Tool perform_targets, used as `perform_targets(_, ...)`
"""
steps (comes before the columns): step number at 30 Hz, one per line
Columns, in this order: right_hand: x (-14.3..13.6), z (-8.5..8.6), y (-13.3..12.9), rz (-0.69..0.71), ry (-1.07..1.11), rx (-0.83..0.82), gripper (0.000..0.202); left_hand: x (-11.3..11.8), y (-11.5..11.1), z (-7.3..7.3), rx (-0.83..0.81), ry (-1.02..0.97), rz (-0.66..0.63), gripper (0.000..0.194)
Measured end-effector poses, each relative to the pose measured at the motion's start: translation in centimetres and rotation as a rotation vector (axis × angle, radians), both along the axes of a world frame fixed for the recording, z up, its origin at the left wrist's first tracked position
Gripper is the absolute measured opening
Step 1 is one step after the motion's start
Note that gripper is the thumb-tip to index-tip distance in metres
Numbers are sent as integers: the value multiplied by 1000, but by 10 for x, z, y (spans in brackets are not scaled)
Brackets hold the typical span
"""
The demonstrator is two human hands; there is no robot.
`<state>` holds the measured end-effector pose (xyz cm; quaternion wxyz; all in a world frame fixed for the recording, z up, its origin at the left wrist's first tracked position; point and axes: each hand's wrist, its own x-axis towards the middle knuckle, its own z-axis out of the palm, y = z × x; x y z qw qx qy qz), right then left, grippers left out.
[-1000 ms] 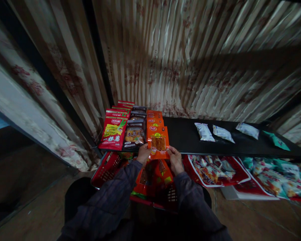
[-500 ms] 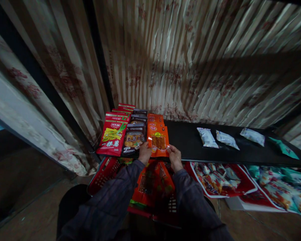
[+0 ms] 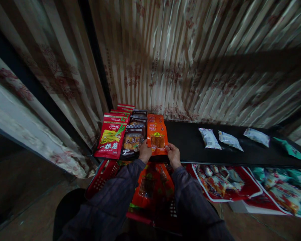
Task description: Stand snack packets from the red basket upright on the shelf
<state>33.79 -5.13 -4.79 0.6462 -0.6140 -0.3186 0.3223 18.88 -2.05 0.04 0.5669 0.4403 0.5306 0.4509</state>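
An orange snack packet (image 3: 157, 139) lies at the front of a row of like packets on the black shelf (image 3: 188, 140). My left hand (image 3: 145, 152) pinches its lower left edge, and my right hand (image 3: 173, 155) grips its lower right edge. Directly left of it are dark potato-chip packets (image 3: 132, 142) in an overlapping row. Farther left, red packets (image 3: 111, 139) form another row. Below my hands, larger orange packages (image 3: 146, 187) fill a red basket (image 3: 100, 182), partly hidden by my forearms.
Small white packets (image 3: 210, 138) and a teal packet (image 3: 289, 148) lie spaced out on the shelf to the right. Under the shelf edge stand more red baskets (image 3: 252, 187) of packaged snacks. A dark post (image 3: 96, 50) and a patterned curtain (image 3: 180, 60) rise behind.
The front orange packet has shifted slightly up, covering more of the one behind it, with both hands still on it. The camera view has moved a little.
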Motion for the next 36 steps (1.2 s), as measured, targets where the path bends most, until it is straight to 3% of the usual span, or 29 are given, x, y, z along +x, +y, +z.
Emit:
perform_targets(13, 8, -6, 9, -41, -290, -66, 21, 2, -1, 5, 238, 410, -51, 58)
perform_targets(26, -1, 0, 5, -89, -511, -122, 27, 4, -11, -22, 597, 833, -342, 67)
perform_targets(32, -3, -8, 7, -116, -615, -84, 36, 4, -18, -20, 680, 1036, -397, 65)
perform_targets(36, -8, -6, 5, -147, -719, -65, 44, 3, -20, -19, 733, 1063, -420, 62)
